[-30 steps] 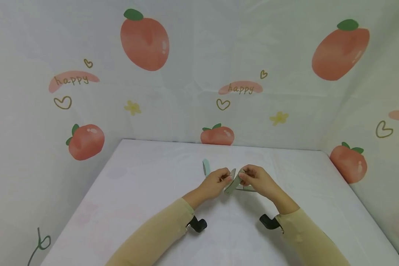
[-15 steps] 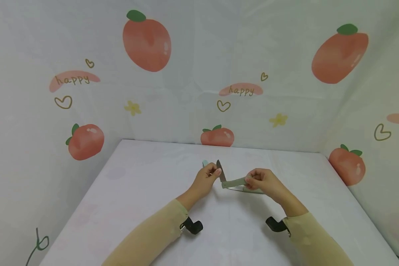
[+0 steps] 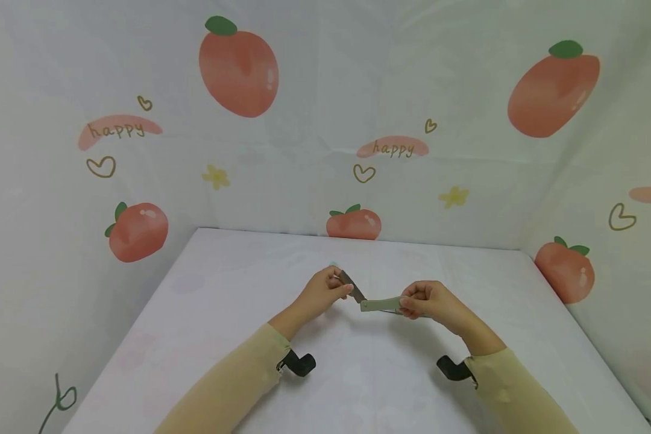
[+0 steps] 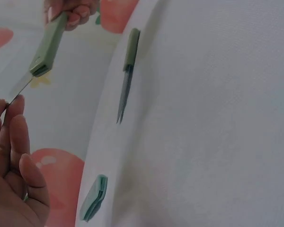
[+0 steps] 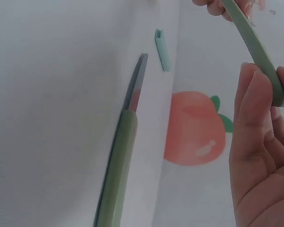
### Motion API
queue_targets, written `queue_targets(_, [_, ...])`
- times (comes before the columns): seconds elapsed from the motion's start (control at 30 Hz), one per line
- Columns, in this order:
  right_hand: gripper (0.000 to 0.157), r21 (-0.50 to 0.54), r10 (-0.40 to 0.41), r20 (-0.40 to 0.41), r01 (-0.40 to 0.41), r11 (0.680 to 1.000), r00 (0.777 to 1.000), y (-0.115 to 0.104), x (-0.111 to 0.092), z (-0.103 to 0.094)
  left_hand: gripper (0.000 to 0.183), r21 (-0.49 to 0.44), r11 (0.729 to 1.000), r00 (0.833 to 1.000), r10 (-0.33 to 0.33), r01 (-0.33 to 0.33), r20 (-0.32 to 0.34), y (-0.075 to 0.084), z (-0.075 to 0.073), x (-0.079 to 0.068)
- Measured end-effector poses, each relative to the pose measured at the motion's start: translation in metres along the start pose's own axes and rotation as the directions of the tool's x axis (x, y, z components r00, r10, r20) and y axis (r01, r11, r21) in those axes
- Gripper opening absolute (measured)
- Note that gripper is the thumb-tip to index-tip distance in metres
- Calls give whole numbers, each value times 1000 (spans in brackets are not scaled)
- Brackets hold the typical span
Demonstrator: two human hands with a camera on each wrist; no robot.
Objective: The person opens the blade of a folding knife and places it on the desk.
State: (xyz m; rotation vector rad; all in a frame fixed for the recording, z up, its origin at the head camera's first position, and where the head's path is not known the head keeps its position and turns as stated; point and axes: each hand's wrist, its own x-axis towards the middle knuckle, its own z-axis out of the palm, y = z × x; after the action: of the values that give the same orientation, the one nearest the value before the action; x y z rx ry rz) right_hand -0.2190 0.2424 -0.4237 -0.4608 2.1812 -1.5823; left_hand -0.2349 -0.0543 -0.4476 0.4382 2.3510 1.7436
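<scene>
Left hand point(image 3: 321, 295): fingers pinching blade point(image 3: 352, 284) of green folding knife point(image 3: 377, 305). Right hand point(image 3: 433, 304): fingers pinching right end of handle point(image 4: 49, 45). Knife aloft over tabletop point(image 3: 369, 386), blade angled out. Second knife point(image 4: 131, 51) lies open, right; teal folded piece point(image 4: 93, 198) far left. Risk: fingers sliding along blade could get cut; sharp side hard to tell. Loose right pinch could drop knife.
</scene>
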Motion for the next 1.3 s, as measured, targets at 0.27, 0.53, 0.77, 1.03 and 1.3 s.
queue_targets(0.27, [21,-126,-28,43,33,991,999,0,4,6,17,66,997,995,-37,31,91,4,-10,4])
queue_targets(0.53, [18,-183,-21,110,41,982,994,-3,5,5,15,36,999,980,-31,24,199,1,-17,6])
queue_targets(0.77, [19,-194,-16,110,38,980,994,-7,7,1,18,35,999,969,-23,15,246,2,-23,6])
queue_targets(1.03, [22,-114,30,-21,-32,993,999,-6,10,0,16,-52,997,988,-47,55,148,-1,-22,8])
queue_targets(1.3, [22,39,55,-167,-50,998,984,-2,12,6,23,-246,963,994,-112,109,1,-10,-13,10])
